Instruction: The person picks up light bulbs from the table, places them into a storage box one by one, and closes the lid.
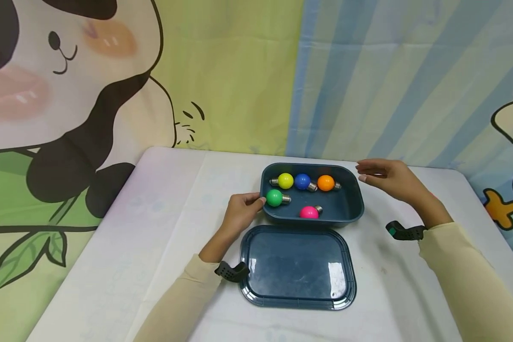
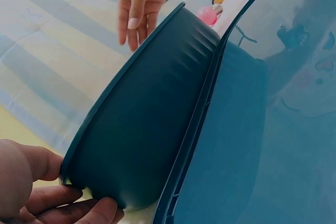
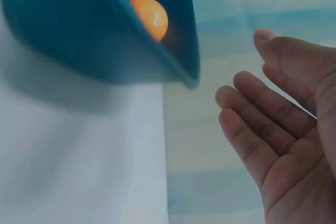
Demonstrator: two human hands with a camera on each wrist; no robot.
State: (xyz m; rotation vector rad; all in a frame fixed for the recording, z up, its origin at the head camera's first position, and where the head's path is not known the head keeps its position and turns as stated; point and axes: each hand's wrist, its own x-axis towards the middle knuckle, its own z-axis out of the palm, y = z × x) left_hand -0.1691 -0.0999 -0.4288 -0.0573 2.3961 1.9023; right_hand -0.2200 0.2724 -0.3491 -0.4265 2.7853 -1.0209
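A dark blue plastic box [image 1: 342, 206] stands on the table with several small round light bulbs in it. The yellow bulb [image 1: 286, 180], blue bulb [image 1: 302, 181] and orange bulb [image 1: 326, 183] lie along its far side. Nearer are the green bulb [image 1: 274, 197] at left and the pink bulb [image 1: 309, 212]. My left hand [image 1: 241, 212] pinches the box's left end, thumb at the rim and fingers lower on the wall in the left wrist view. Beyond the box's right end, my right hand [image 1: 386, 178] hovers with relaxed fingers, apart from it and holding nothing.
The matching dark blue lid [image 1: 297, 266] lies flat just in front of the box, under the left wrist's band [image 1: 232, 272]. A white cloth covers the table [image 1: 188, 199]. Behind it hangs a printed curtain [image 1: 239, 76] with a panda.
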